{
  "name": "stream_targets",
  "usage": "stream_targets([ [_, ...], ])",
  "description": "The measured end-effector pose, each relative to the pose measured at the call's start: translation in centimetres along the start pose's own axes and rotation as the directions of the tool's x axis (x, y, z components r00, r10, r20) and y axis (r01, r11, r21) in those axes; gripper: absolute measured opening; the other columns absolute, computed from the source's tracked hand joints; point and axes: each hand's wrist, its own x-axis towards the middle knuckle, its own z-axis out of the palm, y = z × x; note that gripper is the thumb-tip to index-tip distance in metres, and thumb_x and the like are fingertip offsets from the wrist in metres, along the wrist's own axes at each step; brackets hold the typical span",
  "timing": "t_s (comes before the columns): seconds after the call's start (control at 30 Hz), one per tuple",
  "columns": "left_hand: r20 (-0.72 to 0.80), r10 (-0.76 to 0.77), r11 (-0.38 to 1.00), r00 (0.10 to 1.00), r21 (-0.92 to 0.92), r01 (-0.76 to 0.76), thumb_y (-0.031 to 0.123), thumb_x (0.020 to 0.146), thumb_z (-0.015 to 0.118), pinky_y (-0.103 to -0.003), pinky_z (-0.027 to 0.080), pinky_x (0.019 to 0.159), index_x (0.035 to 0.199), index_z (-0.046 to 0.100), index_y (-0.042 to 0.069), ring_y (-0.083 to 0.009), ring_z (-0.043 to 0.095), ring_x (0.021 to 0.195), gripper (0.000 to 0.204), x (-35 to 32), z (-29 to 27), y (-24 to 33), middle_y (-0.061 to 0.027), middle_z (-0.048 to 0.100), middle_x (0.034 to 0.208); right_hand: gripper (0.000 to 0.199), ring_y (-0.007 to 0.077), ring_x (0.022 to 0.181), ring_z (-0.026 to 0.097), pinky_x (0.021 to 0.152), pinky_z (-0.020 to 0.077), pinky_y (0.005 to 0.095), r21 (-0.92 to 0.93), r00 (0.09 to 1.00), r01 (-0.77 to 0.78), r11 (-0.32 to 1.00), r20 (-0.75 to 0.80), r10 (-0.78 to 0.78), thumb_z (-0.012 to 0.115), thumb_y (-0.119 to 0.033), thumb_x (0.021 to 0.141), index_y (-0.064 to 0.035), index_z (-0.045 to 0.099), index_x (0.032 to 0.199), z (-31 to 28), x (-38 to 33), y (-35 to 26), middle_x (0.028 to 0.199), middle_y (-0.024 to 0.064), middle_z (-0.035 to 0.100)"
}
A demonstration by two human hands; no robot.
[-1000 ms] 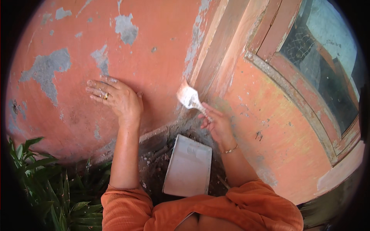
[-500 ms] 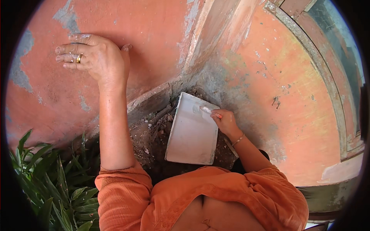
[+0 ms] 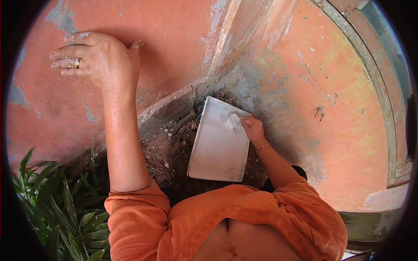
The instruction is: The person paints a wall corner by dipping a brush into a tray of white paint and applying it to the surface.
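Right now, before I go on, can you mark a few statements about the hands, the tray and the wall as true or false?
1. The left hand lies flat against the peeling orange wall. True.
2. The right hand presses a small white rag at the flat white rectangular tray. True.
3. The tray hangs on the wall. False: it sits low, over the soil and rubble at the wall's foot.
4. The left hand wears no ring. False: a gold ring shows on one finger.
5. Green leafy plants grow at the person's left. True.
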Motion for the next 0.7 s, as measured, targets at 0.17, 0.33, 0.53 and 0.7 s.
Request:
stream_targets([
  [0.17, -0.038, -0.005, 1.0, 0.999, -0.012, 0.005, 0.047, 0.062, 0.081, -0.074, 0.024, 0.095, 0.13, 0.015, -0.028, -0.0734, 0.019, 0.119, 0.121, 0.1, 0.2, 0.4, -0.0598, 0.016, 0.124, 0.018, 0.035, 0.075, 0.065, 0.07, 0.0514, 0.0377, -0.352, 0.991, 0.024, 0.936, 0.131, 0.024, 0.067, -0.017, 0.079, -0.0004, 0.069, 0.086, 1.6, 2.0, 4.4, 0.08, 0.0194, 0.066],
  [0.33, -0.054, -0.007, 1.0, 0.999, -0.016, 0.006, 0.047, 0.061, 0.082, -0.074, 0.024, 0.095, 0.13, 0.016, -0.027, -0.0736, 0.019, 0.118, 0.121, -0.2, 0.6, -0.2, -0.0598, 0.016, 0.124, 0.018, 0.0325, 0.075, 0.066, 0.07, 0.0516, 0.0369, -0.181, 0.999, -0.005, 0.983, 0.051, 0.015, 0.068, -0.017, 0.079, -0.0003, 0.069, 0.085, 4.6, 3.1, -0.2, 0.08, 0.0185, 0.067],
  [0.53, 0.047, -0.017, 0.999, 0.999, 0.032, 0.015, 0.055, 0.06, 0.081, -0.073, 0.023, 0.097, 0.129, 0.013, -0.029, -0.0727, 0.017, 0.12, 0.128, 0.0, 0.1, 0.3, -0.0602, 0.015, 0.123, 0.015, 0.0357, 0.075, 0.064, 0.071, 0.0506, 0.0402, -0.022, 0.999, -0.025, 0.999, 0.024, 0.026, 0.065, -0.017, 0.078, -0.0027, 0.069, 0.082, 2.6, 3.6, -0.8, 0.079, 0.0192, 0.066],
  [0.7, 0.014, -0.021, 1.0, 1.0, 0.016, 0.021, 0.054, 0.06, 0.082, -0.073, 0.023, 0.096, 0.129, 0.012, -0.029, -0.0736, 0.017, 0.119, 0.128, 0.0, 0.2, 0.1, -0.0605, 0.014, 0.123, 0.017, 0.0343, 0.078, 0.066, 0.072, 0.0526, 0.0386, -0.059, 0.996, -0.051, 0.997, 0.07, 0.055, 0.063, -0.015, 0.081, 0.0005, 0.069, 0.084, 3.8, 3.1, -3.7, 0.077, 0.0176, 0.067],
])
